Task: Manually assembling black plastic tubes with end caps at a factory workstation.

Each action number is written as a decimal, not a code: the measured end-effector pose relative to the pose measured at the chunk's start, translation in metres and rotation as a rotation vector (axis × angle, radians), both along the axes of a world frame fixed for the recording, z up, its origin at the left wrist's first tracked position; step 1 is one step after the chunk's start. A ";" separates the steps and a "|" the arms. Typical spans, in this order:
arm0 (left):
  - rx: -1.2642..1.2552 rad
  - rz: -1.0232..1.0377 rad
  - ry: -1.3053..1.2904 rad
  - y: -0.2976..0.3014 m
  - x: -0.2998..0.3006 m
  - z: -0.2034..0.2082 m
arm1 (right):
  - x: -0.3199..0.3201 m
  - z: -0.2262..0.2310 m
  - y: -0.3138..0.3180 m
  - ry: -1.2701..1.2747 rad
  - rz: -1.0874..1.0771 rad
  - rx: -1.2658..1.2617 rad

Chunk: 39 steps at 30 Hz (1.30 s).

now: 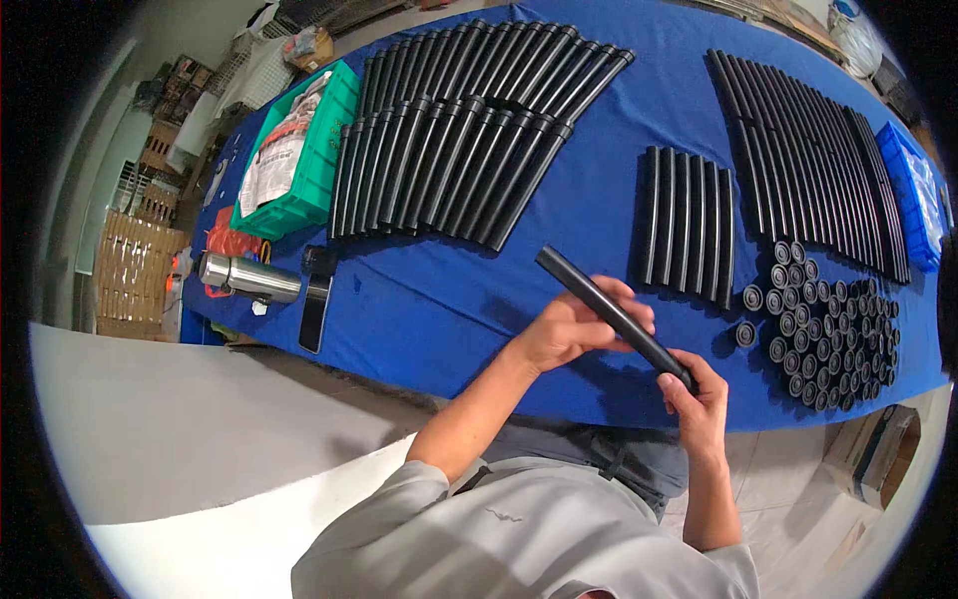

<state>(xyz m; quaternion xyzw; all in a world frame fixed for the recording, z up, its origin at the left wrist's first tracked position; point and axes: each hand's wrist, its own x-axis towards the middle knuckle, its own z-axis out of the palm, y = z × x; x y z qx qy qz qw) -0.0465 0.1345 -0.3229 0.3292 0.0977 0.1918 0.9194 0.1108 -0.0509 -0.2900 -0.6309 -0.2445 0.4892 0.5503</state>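
A black tube [591,292] is held slantwise above the near edge of the blue cloth, its bare upper end pointing up and left. My left hand [559,334] is closed loosely around its middle, with the fingers passing beneath. At the lower end my right hand [704,411] grips the tube between thumb and fingers and covers that end, so whether a cap sits there cannot be seen. Several bare black tubes [689,230] lie side by side just beyond. To the right of my hands is a cluster of round black caps [806,324].
Two rows of capped tubes [439,165] lie far left. Many thin black tubes [798,150] lie at right, beside a blue crate [903,185]. A green crate [317,165] holds newspaper; a steel flask [249,277] and a phone [315,311] lie near the left edge of the blue-covered table [419,329].
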 end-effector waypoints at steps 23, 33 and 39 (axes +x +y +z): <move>2.024 0.413 0.752 0.172 0.039 0.103 | 0.025 -0.029 0.001 -0.923 0.292 0.257; 2.213 0.300 1.238 0.327 0.150 0.065 | 0.030 -0.032 -0.001 -0.719 0.155 0.207; 2.297 0.259 1.285 0.354 0.167 0.048 | 0.031 -0.030 -0.002 -0.710 0.182 0.173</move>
